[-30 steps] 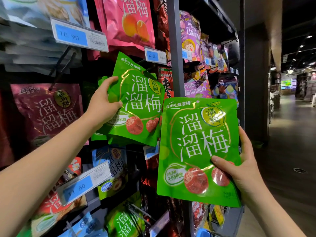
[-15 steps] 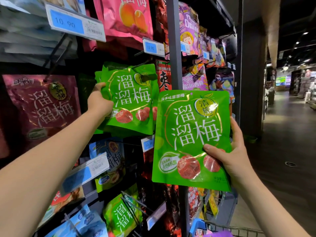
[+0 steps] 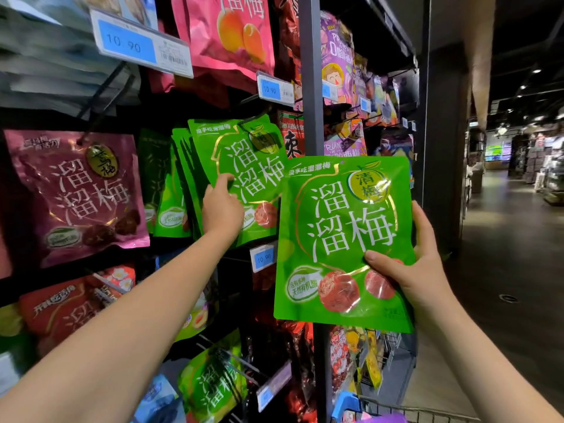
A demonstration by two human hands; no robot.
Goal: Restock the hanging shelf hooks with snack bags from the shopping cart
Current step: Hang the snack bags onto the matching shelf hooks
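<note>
Holding a green plum snack bag [image 3: 345, 239] upright, pinched at its lower right corner in the right hand [image 3: 409, 267]. Lying up-left of that grip: the hanging green bags [image 3: 241, 166], left hand [image 3: 221, 209] resting spread against them, nearer the hook.

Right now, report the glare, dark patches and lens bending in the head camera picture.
Head view: glare streaks the glossy green snack bag gripped by the right hand and the maroon foil bag; the shelf recess behind the hanging green bags, which the left hand touches, is nearly black; the wide lens bows the dark shelf upright; the far aisle is dim and soft.
</note>
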